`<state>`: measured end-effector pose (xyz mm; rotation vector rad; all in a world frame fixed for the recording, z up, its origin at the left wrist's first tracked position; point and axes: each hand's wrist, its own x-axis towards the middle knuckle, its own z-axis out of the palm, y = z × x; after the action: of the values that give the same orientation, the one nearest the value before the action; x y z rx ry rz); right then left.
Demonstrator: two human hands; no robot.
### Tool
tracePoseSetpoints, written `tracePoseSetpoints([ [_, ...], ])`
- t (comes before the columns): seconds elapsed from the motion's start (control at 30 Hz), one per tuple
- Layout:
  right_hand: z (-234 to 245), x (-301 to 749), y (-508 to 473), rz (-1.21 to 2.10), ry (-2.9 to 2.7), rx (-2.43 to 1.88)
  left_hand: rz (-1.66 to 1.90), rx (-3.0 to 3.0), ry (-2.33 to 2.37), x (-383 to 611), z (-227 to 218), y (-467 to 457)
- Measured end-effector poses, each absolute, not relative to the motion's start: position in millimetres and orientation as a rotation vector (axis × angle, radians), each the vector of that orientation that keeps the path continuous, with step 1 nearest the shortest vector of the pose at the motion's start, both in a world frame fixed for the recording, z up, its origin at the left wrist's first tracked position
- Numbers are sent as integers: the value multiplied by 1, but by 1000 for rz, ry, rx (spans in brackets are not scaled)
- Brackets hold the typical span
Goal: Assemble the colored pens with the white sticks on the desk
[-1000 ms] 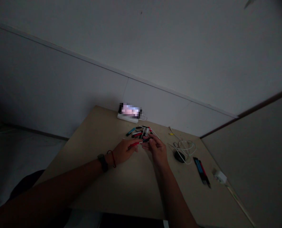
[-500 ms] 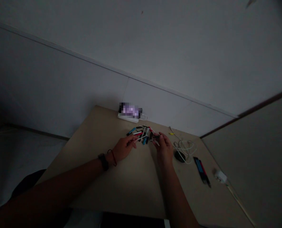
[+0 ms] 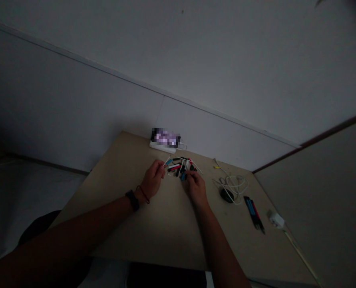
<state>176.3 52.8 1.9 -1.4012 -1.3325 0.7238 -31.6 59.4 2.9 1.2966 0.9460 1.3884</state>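
Note:
A small heap of pens, with red, blue, black and white parts, lies on the far middle of a tan table. My left hand rests at the heap's left edge, fingers curled and pinched round a thin white stick. My right hand lies just in front of the heap, its fingertips bent onto a red and a blue pen. The room is dim and fine detail is lost. A dark watch and a red cord sit on my left wrist.
A blurred bright object on a white block stands against the wall behind the heap. To the right lie a coiled white cable, a dark round object, two blue and red pens and a white charger.
Both hands have moved forward to the heap. The red pen held between them a second ago is no longer raised; my left hand now pinches a white stick.

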Motion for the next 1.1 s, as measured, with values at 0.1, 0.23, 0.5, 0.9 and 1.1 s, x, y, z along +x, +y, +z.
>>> tracePoseSetpoints([
  [0.1,3,177,51,560,-1386,-1511,1404,1217,947,-32,6,59],
  [0.23,5,166,46,448,-1500,-1634,1418,1161,957,-32,8,62],
  [0.5,7,128,49,170,-1911,-1826,1412,1198,1051,-32,6,68],
  [0.9,17,113,48,-115,-2075,-2090,1466,1123,1039,-32,7,68],
  [1.1,22,106,48,-186,-2128,-2140,1486,1123,1048,-37,7,68],
])
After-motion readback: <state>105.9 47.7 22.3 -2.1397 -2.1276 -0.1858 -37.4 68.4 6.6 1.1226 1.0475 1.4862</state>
